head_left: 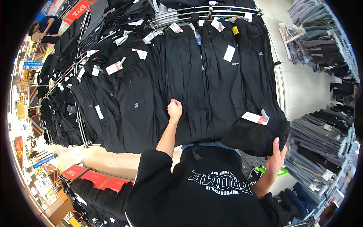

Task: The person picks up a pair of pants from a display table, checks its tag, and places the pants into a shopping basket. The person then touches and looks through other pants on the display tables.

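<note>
My left hand (174, 109) is closed at the front of the hanging black trousers (185, 72), its fingers curled against the fabric near a gap between two pairs. On the right, my right hand (277, 154) grips a folded pair of black trousers (253, 134) at its end, thumb on top. A white and red tag (255, 118) and a clear size clip lie on the folded pair. More black trousers (222, 83) hang between my hands, with white tags near their waistbands.
Metal rails (181, 16) carry the hanging rows. Across the aisle floor (302, 90), folded jeans (317, 132) fill racks on the right. Red boxes (98, 178) and dark clothes stand at lower left. A green-handled basket (281, 172) is by my right forearm. Another person (49, 26) bends at upper left.
</note>
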`<state>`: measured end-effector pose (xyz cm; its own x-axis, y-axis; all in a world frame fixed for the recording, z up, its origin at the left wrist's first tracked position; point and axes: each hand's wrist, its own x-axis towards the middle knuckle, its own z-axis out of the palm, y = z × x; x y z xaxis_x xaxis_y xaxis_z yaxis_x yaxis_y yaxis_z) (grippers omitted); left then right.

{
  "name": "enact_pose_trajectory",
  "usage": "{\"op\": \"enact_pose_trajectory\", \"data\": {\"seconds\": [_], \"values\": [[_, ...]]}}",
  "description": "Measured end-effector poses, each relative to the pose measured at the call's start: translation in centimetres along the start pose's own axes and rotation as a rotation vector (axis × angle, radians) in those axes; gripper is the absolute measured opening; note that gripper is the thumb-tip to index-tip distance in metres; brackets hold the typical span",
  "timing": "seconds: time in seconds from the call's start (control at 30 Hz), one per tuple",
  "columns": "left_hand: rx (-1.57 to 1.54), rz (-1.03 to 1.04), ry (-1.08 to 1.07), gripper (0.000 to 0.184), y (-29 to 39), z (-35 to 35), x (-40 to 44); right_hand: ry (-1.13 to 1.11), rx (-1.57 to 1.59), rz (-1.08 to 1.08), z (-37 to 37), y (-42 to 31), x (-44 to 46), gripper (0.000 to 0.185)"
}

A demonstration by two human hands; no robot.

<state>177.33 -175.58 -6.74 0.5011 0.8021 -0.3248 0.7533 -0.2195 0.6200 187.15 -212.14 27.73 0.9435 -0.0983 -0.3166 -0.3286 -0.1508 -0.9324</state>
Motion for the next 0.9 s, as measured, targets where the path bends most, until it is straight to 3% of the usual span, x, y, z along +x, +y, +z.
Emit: {"op": "enact_pose_trajectory", "data": {"seconds": [0.03, 0.1, 0.17, 0.2, 0.27, 0.3, 0.33, 0.37, 0.4, 0.5, 0.53, 0.57, 0.63, 0.7, 0.83, 0.87, 0.9], "values": [[-0.053, 0.066, 0.151, 0.019, 0.0, -0.3, 0.2, -0.009, -0.002, -0.014, 0.4, -0.2, 0.2, 0.028], [-0.090, 0.131, 0.172, 0.022, 1.2, -0.4, -0.1, -0.052, 0.144, 0.053, 1.6, -0.8, 1.1, 0.026], [0.237, 0.224, 0.251, 0.027, 3.5, 0.2, 0.2, -0.051, 0.022, 0.026, 3.3, -1.6, 2.0, 0.026], [0.263, 0.137, 0.130, 0.030, 3.3, 0.8, 1.0, -0.048, -0.094, 0.001, 4.1, -1.7, 2.7, 0.027], [0.184, 0.119, 0.119, 0.027, 2.2, 1.7, 3.3, -0.086, -0.215, -0.025, 4.5, -0.7, 4.7, 0.030], [0.117, 0.118, 0.111, 0.028, 2.2, 1.2, 3.8, -0.120, -0.122, 0.005, 4.8, 0.5, 6.6, 0.032], [0.066, -0.073, 0.079, 0.029, 4.2, -1.1, 3.4, -0.151, -0.029, 0.037, 5.3, 1.7, 8.4, 0.035], [-0.127, 0.023, 0.310, 0.028, 2.6, -1.5, 3.4, -0.121, 0.063, 0.121, 6.3, 2.8, 10.3, 0.034], [-0.145, -0.049, 0.359, 0.029, 1.4, -2.6, 3.4, -0.141, 0.135, 0.190, 7.8, 3.7, 12.5, 0.034], [-0.136, -0.206, 0.436, 0.026, 2.2, -4.9, 2.2, -0.211, -0.011, 0.021, 12.1, 8.8, 19.0, 0.029], [-0.003, 0.018, 0.494, 0.021, 0.3, -4.0, 2.8, -0.235, -0.085, 0.005, 13.4, 11.0, 20.9, 0.031], [0.004, 0.095, 0.465, 0.023, 3.1, -4.5, 2.5, -0.168, -0.335, -0.084, 14.4, 14.9, 23.2, 0.033], [0.096, 0.204, 0.415, 0.027, 7.1, -4.0, 3.9, -0.215, -0.459, -0.135, 16.3, 20.0, 25.1, 0.033], [-0.032, 0.313, 0.384, 0.031, 11.1, -2.8, 7.2, -0.283, -0.568, -0.281, 17.4, 23.0, 25.1, 0.029], [-0.032, 0.517, 0.352, 0.044, 15.6, 1.5, 16.0, -0.228, -0.456, -0.327, 17.5, 24.1, 24.7, 0.028], [-0.011, 0.534, 0.326, 0.046, 16.3, 2.5, 17.6, -0.244, -0.415, -0.241, 17.2, 23.9, 24.7, 0.027], [0.161, 0.424, 0.259, 0.047, 17.5, 2.8, 18.2, -0.258, -0.375, -0.157, 17.0, 23.4, 25.0, 0.027]]}}
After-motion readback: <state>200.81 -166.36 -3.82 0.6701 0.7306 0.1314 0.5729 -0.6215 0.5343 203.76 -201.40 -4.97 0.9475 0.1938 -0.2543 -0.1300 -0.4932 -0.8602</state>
